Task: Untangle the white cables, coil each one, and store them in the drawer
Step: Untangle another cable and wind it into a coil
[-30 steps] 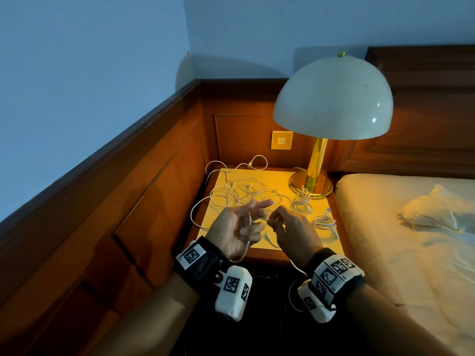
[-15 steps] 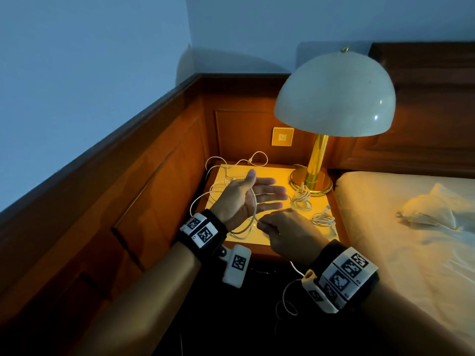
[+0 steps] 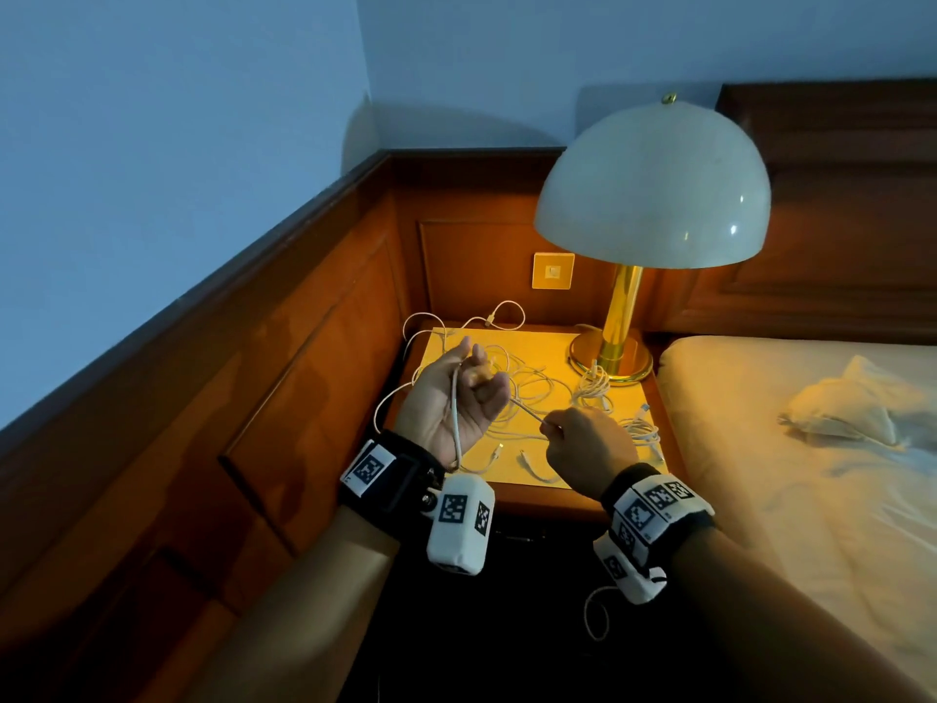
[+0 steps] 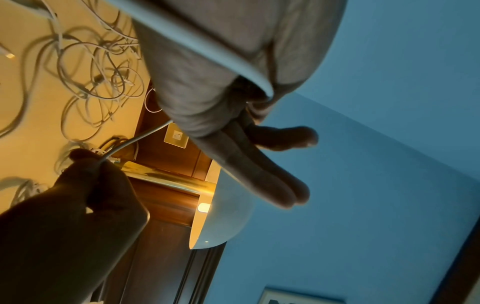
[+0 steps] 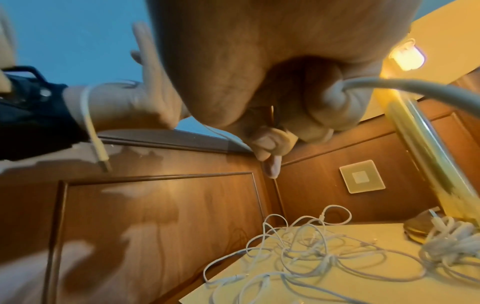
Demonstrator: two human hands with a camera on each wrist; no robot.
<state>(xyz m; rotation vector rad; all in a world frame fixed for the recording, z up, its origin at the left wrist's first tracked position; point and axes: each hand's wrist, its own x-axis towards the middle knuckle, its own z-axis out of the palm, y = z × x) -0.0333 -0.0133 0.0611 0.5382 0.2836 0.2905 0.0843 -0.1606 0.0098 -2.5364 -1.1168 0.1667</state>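
A white cable [image 3: 455, 413] lies along the palm of my left hand [image 3: 456, 398], which is held palm-up over the nightstand [image 3: 552, 345] with straight fingers [image 4: 259, 174]. The cable's plug [image 5: 100, 152] hangs below the left wrist. From the left hand the cable [image 4: 145, 134] runs taut to my right hand [image 3: 583, 443], which pinches it between thumb and fingertips [image 5: 271, 162]. A tangle of white cables [image 3: 527, 383] lies on the nightstand behind the hands. Two coiled bundles sit by the lamp base [image 3: 593, 385] and near the right edge [image 3: 641, 431]. No drawer shows.
A gold lamp with a white dome shade [image 3: 654, 190] stands at the nightstand's back right. Wood panelling [image 3: 304, 372] closes the left and back, with a wall switch [image 3: 552, 270]. A bed [image 3: 786, 474] borders the right. Some cable loops hang over the nightstand's left edge [image 3: 390, 403].
My left hand has turned palm-up. My right hand has moved right from under the left hand, drawing the cable taut between the two.
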